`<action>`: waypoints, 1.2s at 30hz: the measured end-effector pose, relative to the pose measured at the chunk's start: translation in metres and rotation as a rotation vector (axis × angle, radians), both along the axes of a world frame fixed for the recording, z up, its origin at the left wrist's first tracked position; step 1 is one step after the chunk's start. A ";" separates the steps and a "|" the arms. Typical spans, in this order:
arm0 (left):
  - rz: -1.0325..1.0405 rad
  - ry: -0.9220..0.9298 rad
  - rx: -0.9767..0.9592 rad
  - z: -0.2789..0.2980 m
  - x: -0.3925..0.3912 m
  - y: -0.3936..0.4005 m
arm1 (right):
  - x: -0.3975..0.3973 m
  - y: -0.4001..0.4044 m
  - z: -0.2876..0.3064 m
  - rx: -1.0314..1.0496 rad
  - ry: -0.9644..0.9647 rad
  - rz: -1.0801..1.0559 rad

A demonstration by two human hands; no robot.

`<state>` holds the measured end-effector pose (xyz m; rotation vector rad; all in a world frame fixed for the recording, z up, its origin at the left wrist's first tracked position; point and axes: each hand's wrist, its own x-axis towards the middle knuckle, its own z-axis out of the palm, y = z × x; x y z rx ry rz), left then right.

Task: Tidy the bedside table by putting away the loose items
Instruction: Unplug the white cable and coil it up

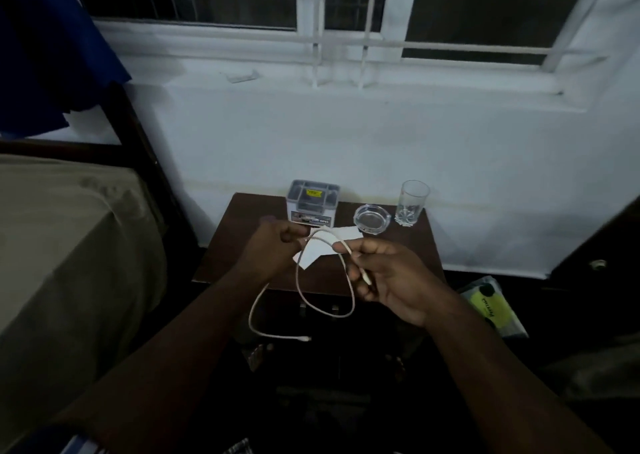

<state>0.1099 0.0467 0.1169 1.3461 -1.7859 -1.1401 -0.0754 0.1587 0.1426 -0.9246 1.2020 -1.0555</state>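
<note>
Over at 9 o'clock there's the bed (pixel 62 245) with a drab olive cover, and a blue cloth (pixel 45 48) hanging above it at about 10.

Your left hand (pixel 273 245) sits just left of center, fingers curled in, pinching the white cable (pixel 325 309) near its top. From there the cable drops in a big loop between your hands, and a second strand trails down toward 7 o'clock, ending in a small plug that dangles free below the table edge.

Behind your hands is the bedside table (pixel 235 245) — dark brown wood, up against the white wall. On it at 12 o'clock stands a small clear-lidded box (pixel 313 204) with a yellow sticker on top. A white piece of paper (pixel 313 257) lies flat right under the cable loop, partly hidden by your fingers.

Your right hand (pixel 391 280) is curled around the other end of the cable, the connector showing against your palm.

Further right on the table, at about 1 o'clock, a round glass ashtray (pixel 372 219), and just beside it a clear drinking glass (pixel 412 202), upright at the back corner.

Down at 3 o'clock on the floor — some yellow-green packet (pixel 488 306), can't read it properly.
</note>
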 end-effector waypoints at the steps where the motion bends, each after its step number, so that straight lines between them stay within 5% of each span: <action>1: -0.026 -0.060 -0.008 -0.002 -0.001 0.004 | -0.004 0.005 0.004 0.005 0.036 -0.022; 3: -0.145 -0.091 -0.006 0.000 -0.006 0.017 | -0.009 0.011 0.009 -0.001 0.110 -0.082; 6: -0.341 0.119 0.032 0.008 -0.022 0.045 | -0.009 0.015 0.014 -0.038 0.150 -0.113; 12: -0.212 0.322 0.058 0.014 -0.026 0.053 | -0.011 0.016 0.019 -0.038 0.045 -0.203; 15: -0.153 0.284 0.020 0.017 -0.022 0.044 | -0.014 0.018 0.018 -0.010 0.091 -0.117; 22: -0.070 0.291 -0.124 0.020 -0.034 0.026 | 0.005 0.010 0.033 0.097 -0.180 -0.015; 29: -0.146 0.292 -0.007 -0.008 -0.029 0.032 | -0.006 -0.007 0.054 -0.087 -0.678 -0.157; 36: -0.232 0.147 0.038 -0.037 -0.016 0.033 | -0.006 -0.013 0.061 -0.157 -0.649 -0.255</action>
